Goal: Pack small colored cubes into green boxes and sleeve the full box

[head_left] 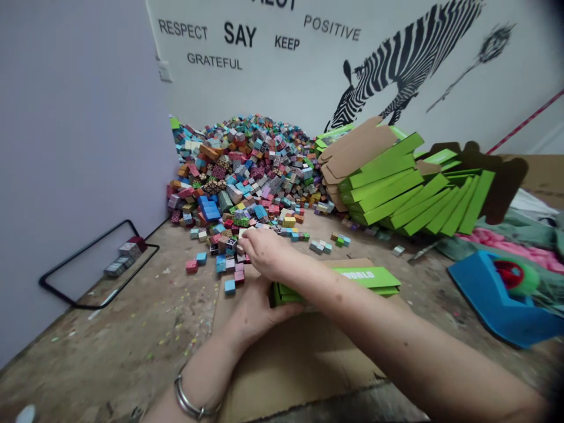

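A green box [372, 279] with white lettering lies on a flat sheet of cardboard [304, 358]. My left hand [259, 311], with a silver bangle on its wrist, is closed round the box's left end, thumb along the near side. Crossing over the box, my right hand [267, 252] reaches to the near edge of a large heap of small colourful blocks [259, 164]. Its fingers are bent together at a pale block, partly hidden by the hand. Loose blue and pink blocks [230, 286] lie just left of my hands.
Green folded boxes [396, 200] are stacked at the right behind the cardboard. A blue tape dispenser [497, 305] stands at the far right, near pink and green material [506, 247]. On the left floor, a black wire frame [79, 305] surrounds grey blocks. A wall closes the left side.
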A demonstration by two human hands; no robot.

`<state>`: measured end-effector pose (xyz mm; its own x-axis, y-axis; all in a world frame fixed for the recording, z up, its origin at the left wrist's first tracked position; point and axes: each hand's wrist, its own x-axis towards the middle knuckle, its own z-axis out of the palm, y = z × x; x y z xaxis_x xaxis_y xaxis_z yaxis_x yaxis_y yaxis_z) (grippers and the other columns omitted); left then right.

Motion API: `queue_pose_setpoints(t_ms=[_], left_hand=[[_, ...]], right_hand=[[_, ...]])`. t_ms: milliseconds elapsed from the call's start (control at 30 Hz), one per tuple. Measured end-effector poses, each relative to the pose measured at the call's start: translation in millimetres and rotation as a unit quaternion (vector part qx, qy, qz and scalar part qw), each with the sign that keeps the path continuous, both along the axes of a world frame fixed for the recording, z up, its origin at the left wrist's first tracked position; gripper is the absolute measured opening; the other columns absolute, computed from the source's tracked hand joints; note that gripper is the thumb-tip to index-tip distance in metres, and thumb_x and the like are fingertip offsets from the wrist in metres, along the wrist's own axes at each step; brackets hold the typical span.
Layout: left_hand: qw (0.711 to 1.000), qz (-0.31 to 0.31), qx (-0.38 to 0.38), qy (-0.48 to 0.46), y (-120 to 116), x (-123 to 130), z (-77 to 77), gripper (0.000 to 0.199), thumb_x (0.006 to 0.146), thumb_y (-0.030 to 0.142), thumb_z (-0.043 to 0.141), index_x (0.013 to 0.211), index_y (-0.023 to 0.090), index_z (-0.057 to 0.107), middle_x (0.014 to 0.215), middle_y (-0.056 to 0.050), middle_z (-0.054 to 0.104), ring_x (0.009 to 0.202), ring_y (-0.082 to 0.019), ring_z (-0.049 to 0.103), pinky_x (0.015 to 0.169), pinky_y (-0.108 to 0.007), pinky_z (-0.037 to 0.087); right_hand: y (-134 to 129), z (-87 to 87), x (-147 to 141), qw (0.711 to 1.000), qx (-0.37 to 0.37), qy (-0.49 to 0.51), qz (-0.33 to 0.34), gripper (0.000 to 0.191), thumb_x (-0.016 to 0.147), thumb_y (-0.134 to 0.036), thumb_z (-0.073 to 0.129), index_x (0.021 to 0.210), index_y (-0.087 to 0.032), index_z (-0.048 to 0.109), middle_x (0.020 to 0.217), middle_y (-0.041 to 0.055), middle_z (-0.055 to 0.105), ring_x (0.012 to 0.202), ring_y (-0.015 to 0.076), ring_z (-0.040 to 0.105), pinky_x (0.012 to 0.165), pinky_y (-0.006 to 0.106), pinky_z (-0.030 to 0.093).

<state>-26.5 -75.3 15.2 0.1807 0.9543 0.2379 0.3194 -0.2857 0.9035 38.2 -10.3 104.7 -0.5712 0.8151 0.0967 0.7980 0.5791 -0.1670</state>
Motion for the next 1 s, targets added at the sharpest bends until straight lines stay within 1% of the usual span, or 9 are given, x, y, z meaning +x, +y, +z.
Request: queue_pose_setpoints(t_ms=[133,333,433,533,633,700,767,867,1000], left_hand=[[0.997,0.038,0.046,0.049,3.9,-1.6,-7.4,0.075,0.06,0.039,0.063,0.124,0.013,0.034,0.123,-0.015,0.045,0.115,-0.03,0.041,0.096,-0.046,0.034],[1.0,0.019,0.006,0.009,3.5,-0.4,-2.9,0.063,0.061,0.039,0.062,0.115,0.013,0.042,0.121,-0.014,0.047,0.113,-0.03,0.043,0.093,-0.045,0.038],[1.0,0.007,-0.023,-0.017,-0.8,0.9,4.3,0.066,0.063,0.042,0.061,0.118,0.016,0.037,0.124,-0.012,0.043,0.114,-0.028,0.042,0.095,-0.044,0.037],[0.998,-0.011,-0.052,-0.02,-4.7,1.1,9.8,0.063,0.067,0.043,0.06,0.12,0.021,0.034,0.122,-0.009,0.044,0.109,-0.023,0.047,0.093,-0.04,0.04],[0.999,-0.016,-0.049,-0.016,-6.6,1.5,11.0,0.059,0.068,0.045,0.06,0.117,0.022,0.036,0.116,-0.007,0.047,0.103,-0.021,0.05,0.091,-0.037,0.043],[0.999,-0.004,-0.034,-0.009,-8.0,2.1,11.5,0.059,0.066,0.046,0.061,0.115,0.022,0.038,0.112,-0.007,0.051,0.1,-0.021,0.052,0.09,-0.036,0.044],[1.0,0.014,-0.023,0.0,-9.4,2.1,14.2,0.057,0.065,0.046,0.061,0.113,0.022,0.04,0.11,-0.006,0.053,0.098,-0.02,0.054,0.087,-0.034,0.046],[0.997,0.018,-0.019,0.079,-9.3,-0.4,23.5,0.057,0.066,0.049,0.058,0.113,0.022,0.041,0.109,-0.006,0.056,0.096,-0.021,0.056,0.083,-0.032,0.048],[0.98,0.002,0.012,0.201,-4.9,-6.5,37.1,0.059,0.066,0.05,0.057,0.115,0.021,0.041,0.112,-0.007,0.056,0.099,-0.022,0.056,0.084,-0.033,0.047]], right_hand=[[-8.6,-16.2,-9.8,0.997,0.081,0.013,0.007,0.026,0.088,-0.03,0.033,0.103,-0.016,0.049,0.099,0.0089,0.055,0.09,0.0228,0.049,0.073,0.036,0.041],[-9.3,-11.6,-3.2,0.996,0.057,0.072,-0.015,0.035,0.088,-0.04,0.028,0.109,-0.018,0.045,0.1,0.008,0.056,0.09,0.0231,0.052,0.073,0.038,0.043],[-16.0,-1.6,33.6,0.995,0.048,0.077,-0.041,0.039,0.088,-0.041,0.026,0.114,-0.018,0.044,0.105,0.0092,0.054,0.094,0.0218,0.051,0.077,0.036,0.042],[-27.3,6.5,93.5,0.996,0.034,0.065,-0.046,0.037,0.09,-0.036,0.026,0.108,-0.017,0.051,0.101,0.0089,0.056,0.092,0.019,0.051,0.079,0.031,0.04],[-41.4,7.1,154.4,0.988,0.015,0.054,-0.141,0.042,0.091,-0.038,0.023,0.095,-0.015,0.058,0.09,0.0086,0.058,0.086,0.0184,0.051,0.077,0.031,0.039],[-51.4,2.5,183.1,0.983,-0.002,0.083,-0.165,0.044,0.091,-0.038,0.022,0.088,-0.014,0.058,0.085,0.0084,0.057,0.083,0.0174,0.051,0.076,0.03,0.039],[-60.2,-4.9,199.9,0.977,-0.015,0.139,-0.162,0.043,0.091,-0.038,0.022,0.09,-0.015,0.058,0.088,0.0079,0.057,0.086,0.017,0.051,0.079,0.03,0.038],[-69.1,-17.1,211.2,0.951,-0.044,0.248,-0.178,0.04,0.087,-0.046,0.031,0.112,-0.02,0.051,0.111,0.0075,0.052,0.104,0.0184,0.046,0.088,0.033,0.035],[-74.9,-28.2,219.6,0.883,-0.121,0.406,-0.201,0.076,0.066,-0.048,0.063,0.13,-0.022,0.03,0.127,0.0089,0.041,0.111,0.0214,0.042,0.09,0.034,0.036]])
